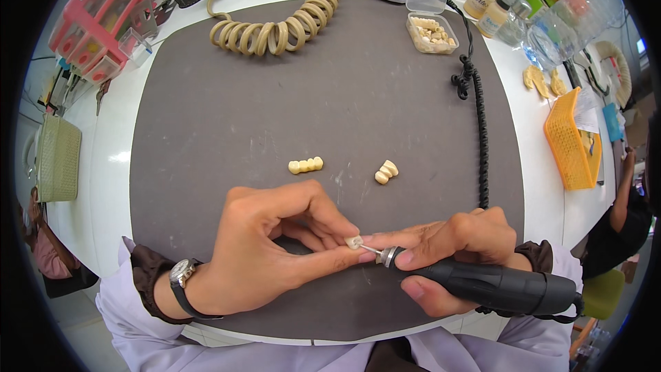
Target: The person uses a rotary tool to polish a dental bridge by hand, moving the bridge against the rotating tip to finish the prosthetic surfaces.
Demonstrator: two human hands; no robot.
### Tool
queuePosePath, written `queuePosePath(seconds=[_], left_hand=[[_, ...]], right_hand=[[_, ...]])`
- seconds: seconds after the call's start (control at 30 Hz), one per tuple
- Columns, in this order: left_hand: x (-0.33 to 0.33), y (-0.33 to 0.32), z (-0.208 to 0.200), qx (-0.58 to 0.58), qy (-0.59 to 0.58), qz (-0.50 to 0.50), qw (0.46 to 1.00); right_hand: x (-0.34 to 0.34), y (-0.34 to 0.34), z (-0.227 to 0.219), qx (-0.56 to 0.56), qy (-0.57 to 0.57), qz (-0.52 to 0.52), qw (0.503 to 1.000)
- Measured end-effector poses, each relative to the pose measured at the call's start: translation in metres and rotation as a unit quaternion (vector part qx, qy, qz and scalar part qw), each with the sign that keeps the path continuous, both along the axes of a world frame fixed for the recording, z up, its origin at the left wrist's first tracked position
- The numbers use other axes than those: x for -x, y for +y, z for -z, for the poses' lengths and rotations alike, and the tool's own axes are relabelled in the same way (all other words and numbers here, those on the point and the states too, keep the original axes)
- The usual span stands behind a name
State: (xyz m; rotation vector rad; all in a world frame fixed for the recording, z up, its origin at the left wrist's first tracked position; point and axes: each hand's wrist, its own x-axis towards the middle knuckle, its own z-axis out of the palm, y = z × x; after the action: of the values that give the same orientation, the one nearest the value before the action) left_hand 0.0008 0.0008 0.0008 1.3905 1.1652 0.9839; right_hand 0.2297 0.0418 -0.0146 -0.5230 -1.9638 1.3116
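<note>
Tooth piece (354,242) at handpiece (496,286) tip

Your left hand (268,248) is pinching the piece between thumb and finger, over the near part of the grey mat (227,117). Your right hand (451,255) is gripping the handpiece, its tip reaching in from the right. Farther off, a tooth row (305,165) is lying left, a tooth cluster (388,170) right.

Count: two hands (258,248), one black handpiece (492,286), one held tooth piece (354,242), two tooth clusters (306,165), one open box (432,47), one wristwatch (182,273), two baskets (60,160), one pink drawer unit (96,14).
</note>
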Motion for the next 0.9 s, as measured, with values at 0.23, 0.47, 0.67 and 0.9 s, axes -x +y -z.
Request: queuePosePath(seconds=[0.23,0.47,0.67,0.9], left_hand=[[0.0003,-0.0001,-0.0006,0.0,-0.003,-0.003,1.0],[0.0006,-0.0003,-0.0001,-0.001,0.0,0.001,1.0],[0.0004,0.0,-0.0006,0.0,0.001,0.0,1.0],[0.0002,0.0003,-0.0009,0.004,-0.005,0.002,1.0]], right_hand=[[0.0016,-0.0006,0.0015,-0.007,0.01,0.004,1.0],[-0.0011,0.0007,-0.0033,-0.002,-0.014,-0.003,1.0],[0.0006,-0.0007,-0.0021,0.008,-0.003,0.002,1.0],[-0.0002,-0.0002,-0.0011,0.007,-0.009,-0.004,1.0]])
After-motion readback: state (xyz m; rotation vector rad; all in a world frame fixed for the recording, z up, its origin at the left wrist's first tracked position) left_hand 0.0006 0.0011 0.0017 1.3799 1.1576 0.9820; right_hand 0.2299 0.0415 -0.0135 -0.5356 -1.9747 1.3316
